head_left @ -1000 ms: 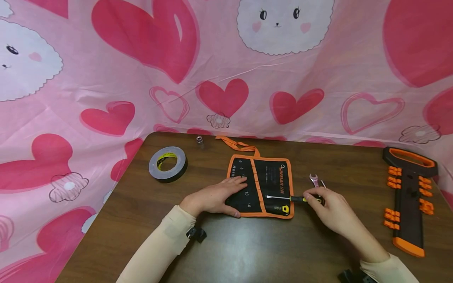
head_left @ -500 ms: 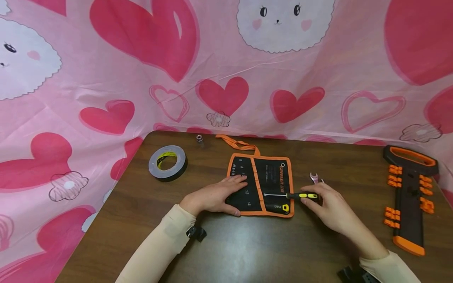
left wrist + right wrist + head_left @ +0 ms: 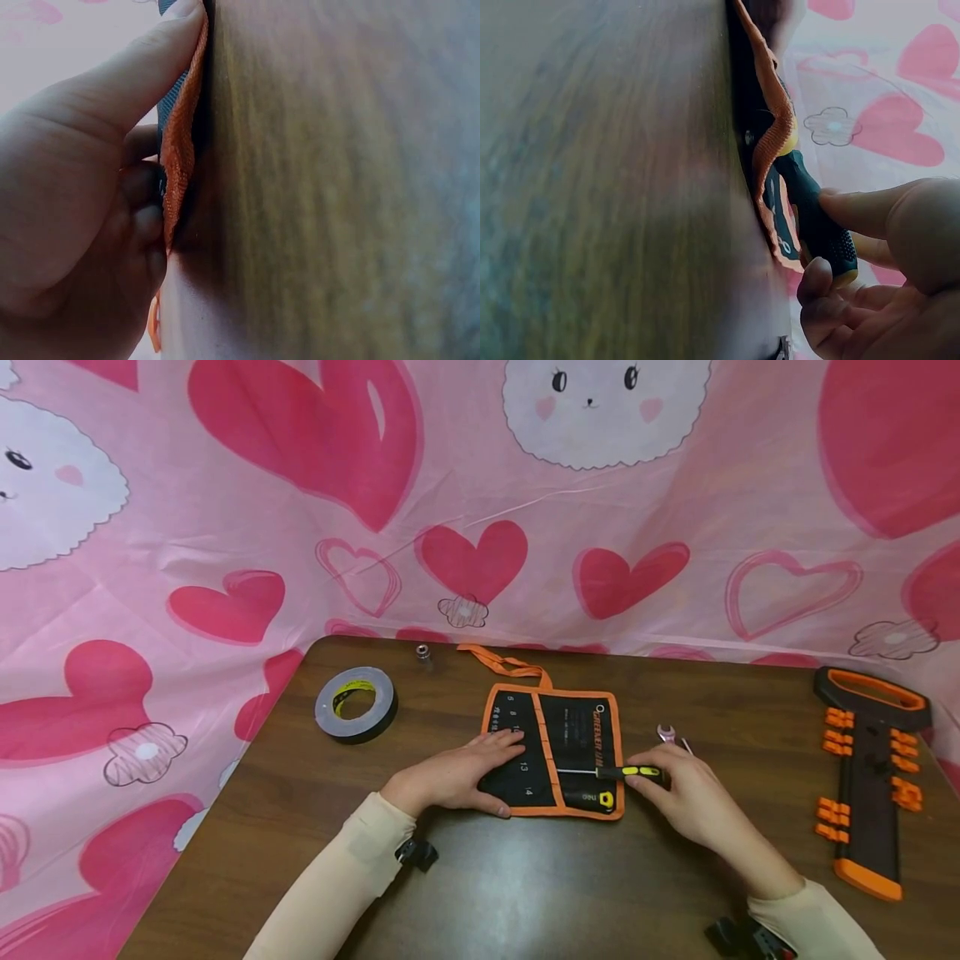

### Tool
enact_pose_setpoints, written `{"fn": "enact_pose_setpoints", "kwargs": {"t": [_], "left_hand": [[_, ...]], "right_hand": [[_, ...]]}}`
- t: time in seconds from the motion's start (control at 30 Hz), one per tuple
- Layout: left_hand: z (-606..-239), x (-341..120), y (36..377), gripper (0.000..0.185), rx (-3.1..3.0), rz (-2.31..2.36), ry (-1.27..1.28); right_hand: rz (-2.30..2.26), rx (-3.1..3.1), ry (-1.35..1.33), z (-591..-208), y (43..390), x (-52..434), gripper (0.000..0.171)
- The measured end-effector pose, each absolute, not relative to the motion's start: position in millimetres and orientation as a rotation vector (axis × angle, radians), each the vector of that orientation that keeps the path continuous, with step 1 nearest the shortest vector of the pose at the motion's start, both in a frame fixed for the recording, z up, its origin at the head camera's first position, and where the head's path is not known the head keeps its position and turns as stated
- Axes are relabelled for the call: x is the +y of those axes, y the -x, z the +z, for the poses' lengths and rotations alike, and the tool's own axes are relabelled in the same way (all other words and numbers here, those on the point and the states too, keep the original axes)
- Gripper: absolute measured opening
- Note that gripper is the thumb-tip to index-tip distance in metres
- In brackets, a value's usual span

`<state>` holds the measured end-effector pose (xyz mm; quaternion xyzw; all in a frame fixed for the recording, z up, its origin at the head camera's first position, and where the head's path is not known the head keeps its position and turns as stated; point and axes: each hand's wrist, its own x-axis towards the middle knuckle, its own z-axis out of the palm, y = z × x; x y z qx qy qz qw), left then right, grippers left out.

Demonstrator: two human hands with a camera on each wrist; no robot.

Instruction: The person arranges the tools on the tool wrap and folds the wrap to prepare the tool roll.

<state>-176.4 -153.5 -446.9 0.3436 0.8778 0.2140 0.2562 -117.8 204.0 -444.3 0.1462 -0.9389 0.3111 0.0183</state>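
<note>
My left hand (image 3: 465,777) lies with straight fingers on the left part of a black tool pouch (image 3: 572,718) with orange trim. In the left wrist view its thumb (image 3: 150,67) rests along the pouch's orange edge (image 3: 180,150). Between thumb and fingers, my right hand (image 3: 686,793) pinches the black-and-yellow handle of a screwdriver (image 3: 641,772). The screwdriver's shaft lies over the pouch's right half and reaches the orange dividing band, where its tip is out of sight. Below it, a second black-and-yellow handled tool (image 3: 606,800) sits in the pouch.
A small wrench (image 3: 666,734) lies just beyond my right hand. Left of the pouch are a tape roll (image 3: 324,712) and a small metal socket (image 3: 423,652). An orange strap (image 3: 510,668) trails behind the pouch. At the right lies a black rack with orange clips (image 3: 873,785).
My right hand has moved left with the screwdriver, bringing its tip to the orange band; less of the shaft shows. The left hand stays in place on the pouch.
</note>
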Motion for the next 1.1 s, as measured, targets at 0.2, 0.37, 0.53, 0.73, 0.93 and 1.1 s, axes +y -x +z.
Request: {"fn": "enact_pose_setpoints", "kwargs": {"t": [0.2,0.37,0.53,0.73,0.93,1.1], "left_hand": [[-448.6,-153.6,176.9,0.097,2.382,0.576,-0.942],[-450.0,-153.7,177.2,0.097,2.386,0.565,-0.948],[-450.5,-153.3,176.9,0.097,2.395,0.546,-0.947],[-450.6,-153.2,176.2,0.097,2.391,0.558,-0.952],[-450.7,-153.4,176.8,0.096,2.386,0.567,-0.941],[-451.1,-153.8,177.7,0.097,2.386,0.562,-0.935]], "right_hand": [[0.957,-2.921,-0.469,-445.2,118.7,199.2,0.02],[0.947,-2.91,-0.483,-445.5,119.0,196.3,0.019],[0.966,-2.927,-0.516,-446.0,122.4,193.2,0.017],[0.993,-2.986,-0.523,-447.8,126.5,188.8,0.017],[0.996,-3.011,-0.528,-448.3,129.6,185.6,0.017],[0.96,-3.03,-0.531,-446.4,130.8,182.8,0.019]]}}
